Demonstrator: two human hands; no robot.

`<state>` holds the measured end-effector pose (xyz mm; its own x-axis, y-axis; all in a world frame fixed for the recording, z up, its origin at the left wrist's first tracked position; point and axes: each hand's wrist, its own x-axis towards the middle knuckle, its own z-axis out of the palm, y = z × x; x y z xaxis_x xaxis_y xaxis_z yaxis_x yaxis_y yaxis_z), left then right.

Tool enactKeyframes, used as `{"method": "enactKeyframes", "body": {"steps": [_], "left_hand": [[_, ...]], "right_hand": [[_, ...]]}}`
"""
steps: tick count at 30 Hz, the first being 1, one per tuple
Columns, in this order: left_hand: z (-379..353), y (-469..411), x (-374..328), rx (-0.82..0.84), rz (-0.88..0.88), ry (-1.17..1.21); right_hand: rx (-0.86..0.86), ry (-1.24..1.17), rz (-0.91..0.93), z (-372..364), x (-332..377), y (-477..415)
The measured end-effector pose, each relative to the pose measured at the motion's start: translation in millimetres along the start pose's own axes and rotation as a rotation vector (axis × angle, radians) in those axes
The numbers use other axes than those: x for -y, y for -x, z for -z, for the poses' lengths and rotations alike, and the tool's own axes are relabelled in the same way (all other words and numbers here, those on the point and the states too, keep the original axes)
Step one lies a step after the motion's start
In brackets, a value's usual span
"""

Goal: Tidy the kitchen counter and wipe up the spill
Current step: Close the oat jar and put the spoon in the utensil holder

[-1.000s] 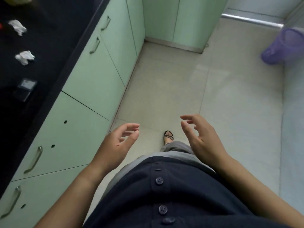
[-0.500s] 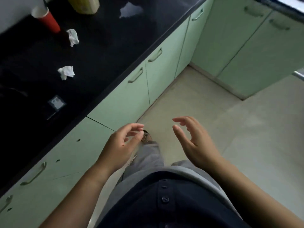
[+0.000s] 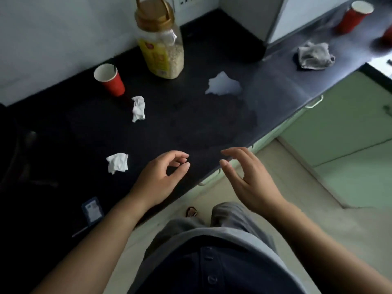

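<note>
On the black counter (image 3: 191, 124) a pale spill (image 3: 223, 84) spreads near the middle. Two crumpled white tissues lie left of it, one (image 3: 138, 108) below a red paper cup (image 3: 110, 80) and one (image 3: 117, 162) closer to me. A grey cloth (image 3: 315, 56) lies bunched at the far right of the counter. My left hand (image 3: 161, 179) hovers over the counter's front edge with loosely curled fingers, holding nothing. My right hand (image 3: 246, 177) hangs beside it over the edge, fingers relaxed and empty.
A tall plastic jar (image 3: 161, 43) with a gold lid stands at the back by the wall. Another red cup (image 3: 353, 16) stands far right. A small dark packet (image 3: 92, 210) lies near the front left. Green cabinets (image 3: 339, 124) run below the counter.
The view has swung up from the floor and cabinets onto the counter. Both hands keep the same relaxed pose and now hang over the counter's front edge.
</note>
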<state>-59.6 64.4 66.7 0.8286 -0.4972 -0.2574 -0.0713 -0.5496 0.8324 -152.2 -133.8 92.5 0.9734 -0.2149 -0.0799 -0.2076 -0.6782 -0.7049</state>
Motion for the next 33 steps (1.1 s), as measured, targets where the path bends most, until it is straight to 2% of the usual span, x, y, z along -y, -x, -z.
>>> {"method": "enactKeyframes", "body": {"steps": [5, 8, 10, 19, 26, 33], "left_hand": [[22, -74, 20, -0.119, 0.122, -0.15], [14, -111, 21, -0.178, 0.13, -0.353], [8, -136, 23, -0.227, 0.136, -0.387], [12, -180, 63, -0.413, 0.339, -0.487], [1, -175, 84, -0.409, 0.353, -0.607], [1, -175, 91, -0.408, 0.346, -0.613]], "right_hand": [[0.078, 0.057, 0.156, 13, 18, -118], [0.12, 0.056, 0.287, 16, 38, -192], [0.131, 0.048, 0.383, 18, 54, -238], [-0.072, 0.27, 0.779, 12, 113, -412], [-0.08, 0.411, 0.642, -21, 109, -463], [-0.095, 0.1, 0.534, -21, 102, -456]]}}
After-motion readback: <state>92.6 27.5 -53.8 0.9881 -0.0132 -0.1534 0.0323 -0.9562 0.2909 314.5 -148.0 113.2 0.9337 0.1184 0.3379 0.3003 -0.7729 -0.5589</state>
